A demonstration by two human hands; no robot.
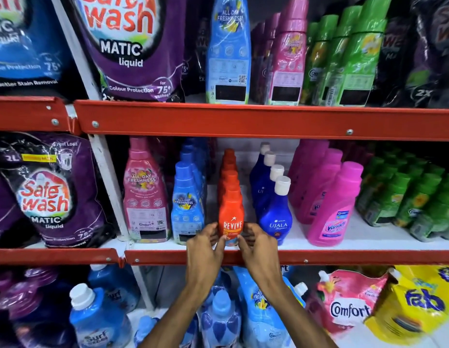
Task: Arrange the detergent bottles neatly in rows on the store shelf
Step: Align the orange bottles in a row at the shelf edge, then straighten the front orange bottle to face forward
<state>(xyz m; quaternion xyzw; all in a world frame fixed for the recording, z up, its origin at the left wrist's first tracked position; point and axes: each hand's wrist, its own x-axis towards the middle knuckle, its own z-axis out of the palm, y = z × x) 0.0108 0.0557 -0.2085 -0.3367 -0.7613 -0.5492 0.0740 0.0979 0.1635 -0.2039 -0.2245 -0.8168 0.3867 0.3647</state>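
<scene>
An orange Revive bottle stands at the front of a row of like bottles on the middle shelf. My left hand grips its lower left side and my right hand grips its lower right side, thumbs meeting at the base. To its left runs a row of light blue Comfort bottles, to its right a row of dark blue Ujala bottles. Pink Vanish bottles stand further right, then green bottles.
A pink Comfort bottle and purple Safewash pouches are at the left. Red shelf rails cross above and below. The lower shelf holds Surf bottles, a Comfort pouch and a yellow Fab pouch.
</scene>
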